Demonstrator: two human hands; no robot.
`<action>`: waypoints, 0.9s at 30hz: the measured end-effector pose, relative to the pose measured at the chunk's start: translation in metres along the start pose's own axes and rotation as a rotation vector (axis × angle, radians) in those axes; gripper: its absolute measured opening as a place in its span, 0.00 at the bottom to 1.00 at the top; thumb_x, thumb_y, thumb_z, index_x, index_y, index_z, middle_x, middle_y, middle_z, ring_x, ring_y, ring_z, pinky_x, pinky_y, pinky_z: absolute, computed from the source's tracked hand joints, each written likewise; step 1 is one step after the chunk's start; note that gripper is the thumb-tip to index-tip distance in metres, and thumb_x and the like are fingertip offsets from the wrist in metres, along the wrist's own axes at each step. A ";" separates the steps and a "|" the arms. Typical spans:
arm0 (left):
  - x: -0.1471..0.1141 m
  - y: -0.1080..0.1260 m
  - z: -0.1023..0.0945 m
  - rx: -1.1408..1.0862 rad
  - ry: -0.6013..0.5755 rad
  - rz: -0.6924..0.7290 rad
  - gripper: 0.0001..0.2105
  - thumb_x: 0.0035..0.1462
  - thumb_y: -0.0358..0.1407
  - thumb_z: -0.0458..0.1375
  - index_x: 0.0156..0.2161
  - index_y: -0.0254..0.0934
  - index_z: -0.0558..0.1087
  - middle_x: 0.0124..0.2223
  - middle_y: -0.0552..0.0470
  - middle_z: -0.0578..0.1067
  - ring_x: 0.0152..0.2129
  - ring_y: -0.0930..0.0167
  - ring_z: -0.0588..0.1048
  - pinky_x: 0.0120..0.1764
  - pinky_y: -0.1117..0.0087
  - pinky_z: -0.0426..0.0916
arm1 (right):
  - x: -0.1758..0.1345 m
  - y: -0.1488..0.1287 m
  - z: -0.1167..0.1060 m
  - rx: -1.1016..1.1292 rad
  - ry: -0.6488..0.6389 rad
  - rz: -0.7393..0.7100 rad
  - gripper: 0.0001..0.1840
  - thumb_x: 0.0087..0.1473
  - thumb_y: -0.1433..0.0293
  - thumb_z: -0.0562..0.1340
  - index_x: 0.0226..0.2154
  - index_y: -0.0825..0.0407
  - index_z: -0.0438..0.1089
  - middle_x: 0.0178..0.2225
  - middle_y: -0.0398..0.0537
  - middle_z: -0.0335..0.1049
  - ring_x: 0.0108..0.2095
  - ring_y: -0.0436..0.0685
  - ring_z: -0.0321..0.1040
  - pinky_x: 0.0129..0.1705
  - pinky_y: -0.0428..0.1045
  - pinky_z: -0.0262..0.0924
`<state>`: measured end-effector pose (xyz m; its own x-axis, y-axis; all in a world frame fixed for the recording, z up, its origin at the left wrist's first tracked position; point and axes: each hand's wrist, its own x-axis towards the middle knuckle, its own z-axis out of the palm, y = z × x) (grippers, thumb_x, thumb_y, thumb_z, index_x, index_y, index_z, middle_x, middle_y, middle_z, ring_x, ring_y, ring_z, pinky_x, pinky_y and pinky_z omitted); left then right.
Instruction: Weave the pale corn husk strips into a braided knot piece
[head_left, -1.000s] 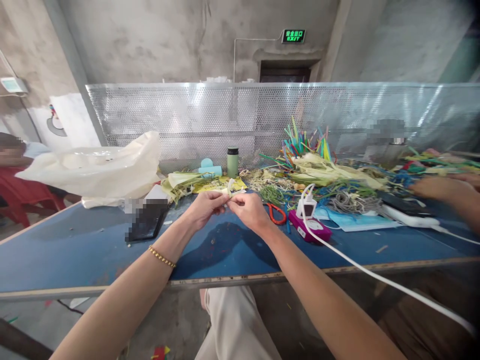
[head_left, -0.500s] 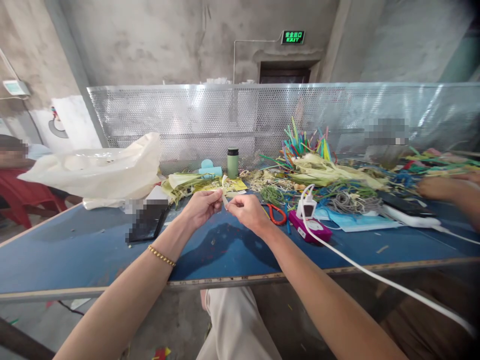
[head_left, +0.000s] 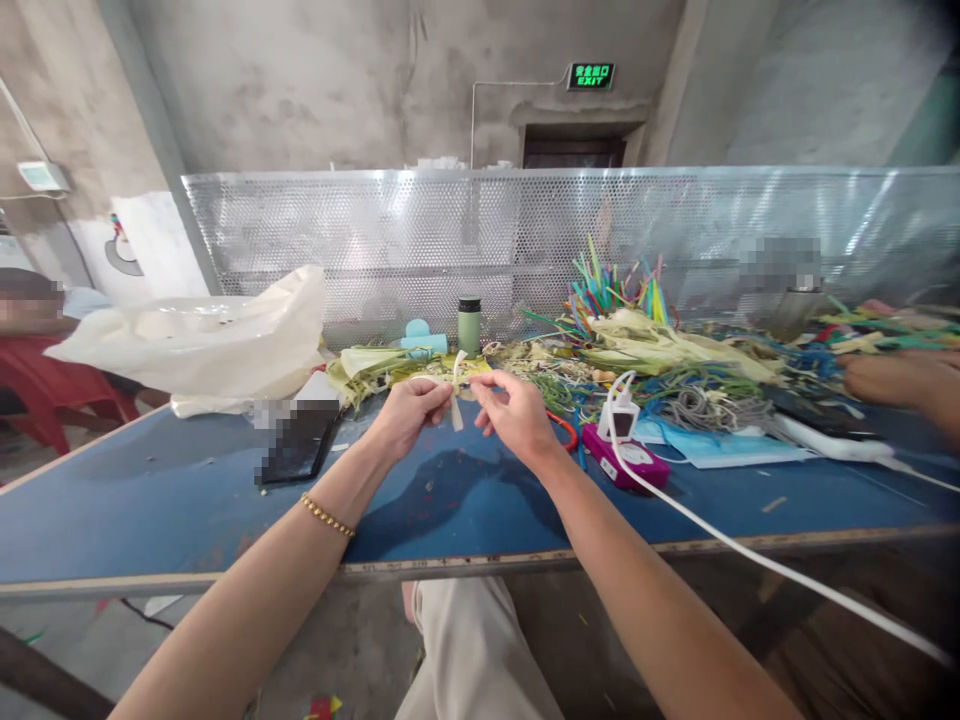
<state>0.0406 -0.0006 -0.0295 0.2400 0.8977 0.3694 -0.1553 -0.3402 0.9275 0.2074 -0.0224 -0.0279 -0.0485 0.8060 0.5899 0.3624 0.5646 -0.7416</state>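
A pale strip of corn husk [head_left: 458, 412] stands upright between my hands, above the blue table [head_left: 247, 535]. My left hand [head_left: 409, 415] pinches it at its middle, with one end pointing up and a wider end hanging down. Just right of the strip, my right hand [head_left: 514, 412] has its thumb and forefinger together, the other fingers loosely curled. What those fingertips hold, if anything, is too small to make out. Behind the hands lie pale green corn husks [head_left: 371, 365] and yellow scraps.
A black phone [head_left: 300, 440] lies to the left, near a large cream plastic bag [head_left: 202, 345]. On the right are a purple power block [head_left: 626, 458] with a white cable, red-handled scissors [head_left: 564, 430] and heaped cords [head_left: 701, 405]. A green bottle [head_left: 469, 325] stands behind. Another person's hand [head_left: 892, 375] is at far right.
My right hand has drawn slightly right of the strip, its lower fingers loosening. The strip's lower end now shows, hanging straighter. My left hand keeps its pinch.
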 end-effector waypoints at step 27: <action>-0.002 0.008 0.005 -0.435 -0.088 -0.349 0.11 0.54 0.30 0.62 0.23 0.31 0.67 0.19 0.60 0.56 0.14 0.81 0.57 0.17 0.80 0.55 | 0.003 0.007 0.001 0.009 -0.059 -0.121 0.11 0.50 0.61 0.66 0.29 0.52 0.72 0.20 0.40 0.61 0.22 0.49 0.55 0.25 0.46 0.50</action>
<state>0.0441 -0.0067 -0.0226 0.4238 0.9033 0.0660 -0.4291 0.1360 0.8929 0.2090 -0.0156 -0.0319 -0.1461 0.7405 0.6560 0.3425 0.6600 -0.6687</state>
